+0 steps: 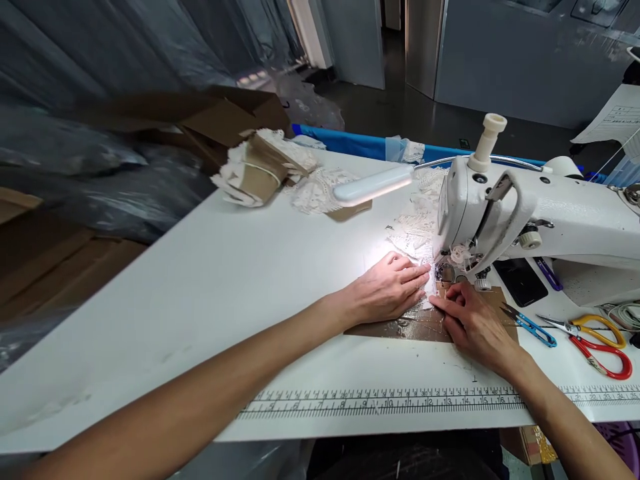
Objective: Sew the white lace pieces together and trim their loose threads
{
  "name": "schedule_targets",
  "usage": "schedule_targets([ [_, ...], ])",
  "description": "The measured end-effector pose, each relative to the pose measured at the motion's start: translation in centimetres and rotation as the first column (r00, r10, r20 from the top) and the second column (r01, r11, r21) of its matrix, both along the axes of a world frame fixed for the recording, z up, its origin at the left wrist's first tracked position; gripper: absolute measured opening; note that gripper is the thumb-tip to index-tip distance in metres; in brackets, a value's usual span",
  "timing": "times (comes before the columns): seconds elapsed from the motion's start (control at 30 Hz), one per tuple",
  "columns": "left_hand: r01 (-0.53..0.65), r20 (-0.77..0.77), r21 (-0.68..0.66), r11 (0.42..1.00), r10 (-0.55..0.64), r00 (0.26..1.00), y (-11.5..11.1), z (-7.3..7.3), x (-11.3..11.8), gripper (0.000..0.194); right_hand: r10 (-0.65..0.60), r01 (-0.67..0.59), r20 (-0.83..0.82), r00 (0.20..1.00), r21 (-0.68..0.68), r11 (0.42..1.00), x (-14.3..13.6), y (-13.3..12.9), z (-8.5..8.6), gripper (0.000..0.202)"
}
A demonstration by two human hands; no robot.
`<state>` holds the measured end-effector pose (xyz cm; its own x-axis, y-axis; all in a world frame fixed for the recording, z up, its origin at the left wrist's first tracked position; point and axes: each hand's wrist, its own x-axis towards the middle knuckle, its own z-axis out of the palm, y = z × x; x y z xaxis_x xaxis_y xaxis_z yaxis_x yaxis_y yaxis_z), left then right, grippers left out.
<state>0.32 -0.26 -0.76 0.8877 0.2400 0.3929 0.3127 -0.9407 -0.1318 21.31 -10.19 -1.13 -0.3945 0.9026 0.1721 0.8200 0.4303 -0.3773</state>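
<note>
While the person's left hand (393, 288) is lying flat, fingers slightly parted, on a narrow white lace strip (431, 287) beside the white sewing machine (555, 217), the right hand (473, 321) is bending its fingers at the strip's near end, whether pinching one cannot tell; a flat brown sheet (383, 330) is lying partly beneath.

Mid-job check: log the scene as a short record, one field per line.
Left hand: left hand laid over white lace, fingers pointing toward the machine
Right hand: right hand fingertips at the lace's near end
Machine: white sewing machine
Under hands: brown sheet on white table
Tools at right: blue snips, scissors with yellow and red handles
Far side: bundled lace
Unclear: whether the right fingers pinch the lace
</note>
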Motion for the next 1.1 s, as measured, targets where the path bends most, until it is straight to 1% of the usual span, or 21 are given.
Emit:
schedule_targets([
  [0.1,0.002,0.014,-0.014,1.000,-0.001,1.000,0.05,-0.16,0.00,0.035,0.000,0.000,-0.005,1.000,0.001,1.000,0.05,0.07,0.02,0.043],
  [0.37,-0.010,-0.038,-0.063,0.998,0.007,0.999,0.04,-0.20,-0.09,0.036,-0.002,0.002,-0.013,1.000,0.013,1.000,0.02,0.02,-0.08,0.042],
  [0.63,0.013,0.005,-0.097,0.995,-0.013,1.000,0.14,-0.51,-0.06,0.035,0.011,-0.011,-0.001,1.000,0.009,1.000,0.26,-0.01,-0.33,0.042],
  [0.83,0.025,0.042,-0.063,0.998,-0.023,0.999,0.15,-0.48,-0.17,0.033,0.018,-0.018,-0.019,1.000,0.023,1.000,0.39,-0.04,-0.65,0.043],
  [1.0,-0.002,0.016,-0.021,1.000,0.003,1.000,0.04,-0.09,-0.19,0.035,0.015,-0.015,-0.022,1.000,0.015,1.000,0.32,0.01,-0.57,0.042],
  [1.1,0.005,0.048,0.010,1.000,-0.006,0.999,0.01,0.06,-0.13,0.034,0.015,-0.015,-0.017,1.000,0.009,1.000,0.27,0.01,-0.52,0.041],
])
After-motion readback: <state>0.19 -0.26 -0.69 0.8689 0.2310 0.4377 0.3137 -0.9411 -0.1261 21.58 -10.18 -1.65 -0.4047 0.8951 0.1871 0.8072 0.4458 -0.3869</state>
